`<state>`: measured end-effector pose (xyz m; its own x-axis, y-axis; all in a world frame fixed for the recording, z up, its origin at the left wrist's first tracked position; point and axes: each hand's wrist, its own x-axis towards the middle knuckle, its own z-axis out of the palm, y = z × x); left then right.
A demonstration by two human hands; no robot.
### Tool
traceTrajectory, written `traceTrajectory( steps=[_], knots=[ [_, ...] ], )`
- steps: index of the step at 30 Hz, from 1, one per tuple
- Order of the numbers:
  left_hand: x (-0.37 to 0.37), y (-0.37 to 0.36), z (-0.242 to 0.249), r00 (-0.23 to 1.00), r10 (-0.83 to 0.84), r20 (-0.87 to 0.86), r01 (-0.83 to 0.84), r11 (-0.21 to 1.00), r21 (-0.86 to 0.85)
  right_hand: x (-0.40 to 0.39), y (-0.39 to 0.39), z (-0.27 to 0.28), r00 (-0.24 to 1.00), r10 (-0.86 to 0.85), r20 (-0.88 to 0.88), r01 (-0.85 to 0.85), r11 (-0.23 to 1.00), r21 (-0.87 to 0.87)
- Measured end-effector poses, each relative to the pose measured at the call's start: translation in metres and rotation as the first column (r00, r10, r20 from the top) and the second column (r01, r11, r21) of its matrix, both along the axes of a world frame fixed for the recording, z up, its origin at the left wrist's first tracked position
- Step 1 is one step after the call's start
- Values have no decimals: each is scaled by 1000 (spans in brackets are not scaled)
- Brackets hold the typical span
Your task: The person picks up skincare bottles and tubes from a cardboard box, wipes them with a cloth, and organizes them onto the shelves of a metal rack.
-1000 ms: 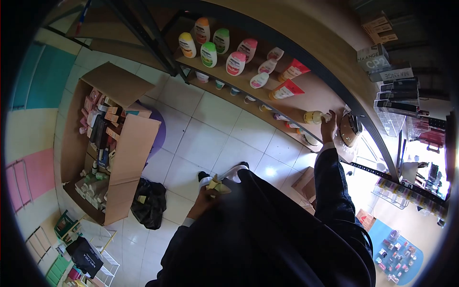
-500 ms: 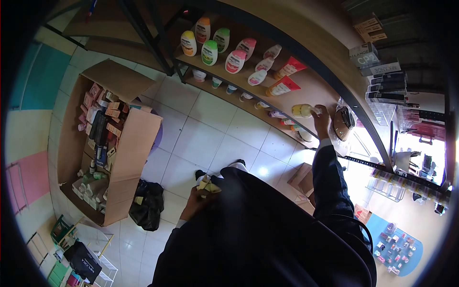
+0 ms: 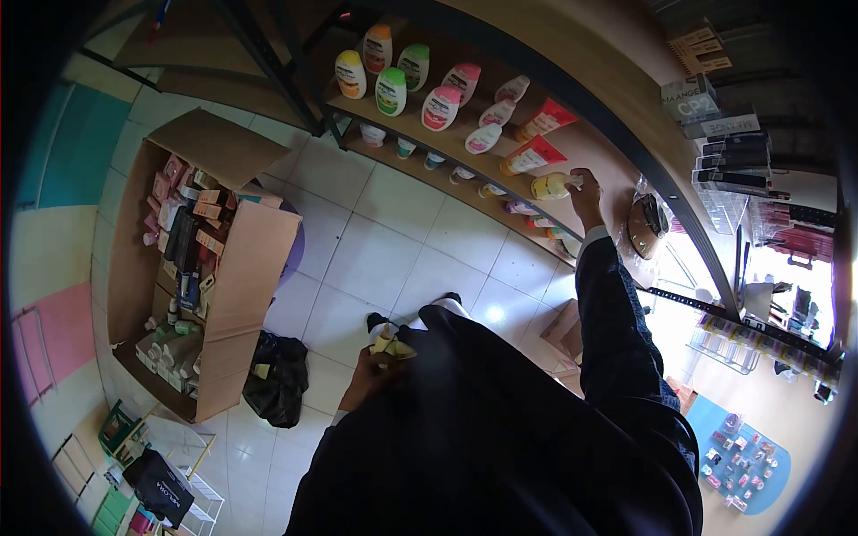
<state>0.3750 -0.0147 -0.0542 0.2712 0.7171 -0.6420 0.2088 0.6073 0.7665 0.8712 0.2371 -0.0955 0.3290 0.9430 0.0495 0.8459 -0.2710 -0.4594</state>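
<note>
My right hand (image 3: 586,198) is closed round the clear top of a yellow bottle (image 3: 549,187), which it holds at the front edge of the shelf board (image 3: 608,170). Right beside that bottle are red-and-orange tubes (image 3: 534,155). White bottles with pink, green, yellow and orange caps, such as a pink-capped bottle (image 3: 441,108), stand farther along the board. Low by my body, my left hand (image 3: 360,380) grips a pale yellow bundle (image 3: 391,348); its exact kind I cannot tell. Part of that hand is hidden by dark clothing.
A large open cardboard box (image 3: 246,304) full of packed cosmetics stands on the tiled floor, with a black plastic bag (image 3: 275,380) next to it. A lower shelf carries more bottles. A brown round item in clear wrap (image 3: 645,228) lies on the board past my right hand.
My right hand has moved left along the shelf with the yellow bottle, closer to the red-and-orange tubes. My left hand keeps its hold on the yellow bundle, nearly still.
</note>
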Motion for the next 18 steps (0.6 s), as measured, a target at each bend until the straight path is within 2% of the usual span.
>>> traceTrajectory(
  steps=[5,7,10,14,18],
  knots=[
    [8,6,10,999,3,33,-2,1000,-20,7,4,-4,999,-17,33,17,1000,7],
    [9,5,6,995,8,96,2,995,-100,9,3,-5,999,-10,36,10,1000,4],
    [16,18,24,998,-55,18,56,997,-56,10,1,-5,1000,-24,3,24,1000,5],
    [21,13,19,999,-52,-15,53,998,37,11,2,-8,999,-23,-42,23,1000,-18],
    [30,16,20,996,60,61,-60,998,-2,0,0,3,997,-42,-59,39,998,-40]
  ],
)
